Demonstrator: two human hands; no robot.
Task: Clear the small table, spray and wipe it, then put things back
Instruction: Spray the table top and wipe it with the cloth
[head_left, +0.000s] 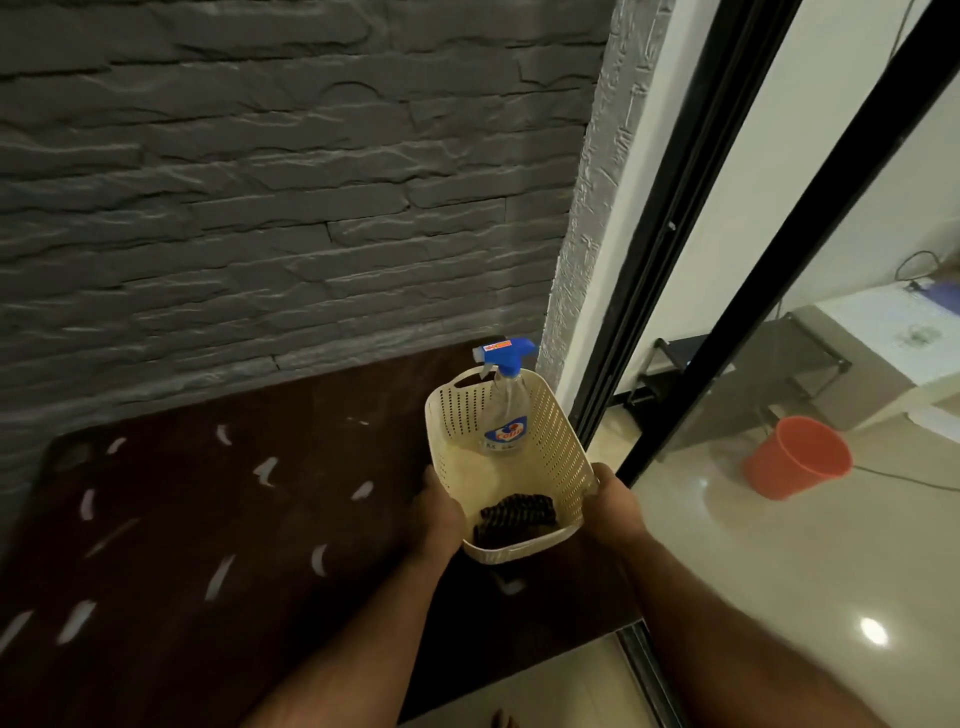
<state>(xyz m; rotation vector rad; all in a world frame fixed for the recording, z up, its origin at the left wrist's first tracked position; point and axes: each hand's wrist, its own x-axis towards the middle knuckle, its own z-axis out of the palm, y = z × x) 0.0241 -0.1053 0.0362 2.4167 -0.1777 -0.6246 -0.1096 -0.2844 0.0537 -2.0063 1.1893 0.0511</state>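
Table (156, 519) cut by left edge; bottle label (505, 434) illegible

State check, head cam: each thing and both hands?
basket: held at both sides
spray bottle: upright in basket
dark cloth: lying in basket
left hand: grips basket
right hand: grips basket
orange bucket: tilted, on floor

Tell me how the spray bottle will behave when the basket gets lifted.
The spray bottle leans loose against the basket wall, so it will probably slide or topple. It looks nearly empty, hence likely light. Both the left hand and right hand grip the sides, which should limit tilting.
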